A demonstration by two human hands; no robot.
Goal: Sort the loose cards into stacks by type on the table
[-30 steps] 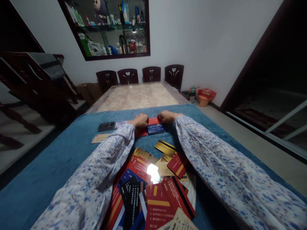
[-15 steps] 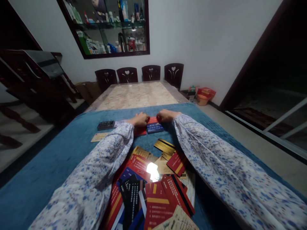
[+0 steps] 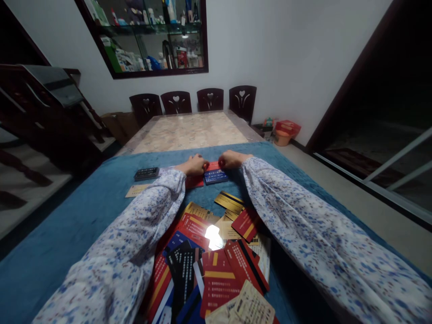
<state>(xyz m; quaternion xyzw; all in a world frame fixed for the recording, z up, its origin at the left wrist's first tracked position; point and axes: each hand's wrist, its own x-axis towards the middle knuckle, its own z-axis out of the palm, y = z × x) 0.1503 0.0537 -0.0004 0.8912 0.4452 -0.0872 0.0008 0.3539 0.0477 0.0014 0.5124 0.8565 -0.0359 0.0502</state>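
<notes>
Both arms in flowered sleeves reach far forward over a blue cloth [image 3: 84,216]. My left hand [image 3: 194,165] and my right hand [image 3: 232,159] are closed on the two ends of a red card [image 3: 212,166], pinching it between them. Just in front of it lies a blue card [image 3: 215,176], with another red card [image 3: 195,181] beside it under my left wrist. Close to me sprawls a loose heap of cards [image 3: 212,265] in red, black, gold and blue.
A black card [image 3: 146,173] and a cream card [image 3: 137,190] lie to the left on the cloth. Beyond the cloth the marble tabletop [image 3: 191,132] runs to several dark chairs [image 3: 209,99]. A wall cabinet [image 3: 148,36] hangs above; a red basin [image 3: 286,130] stands on the floor.
The view has tilted slightly, so everything sits a bit higher in the frame. My hands stay pinched on the red card at the same spot.
</notes>
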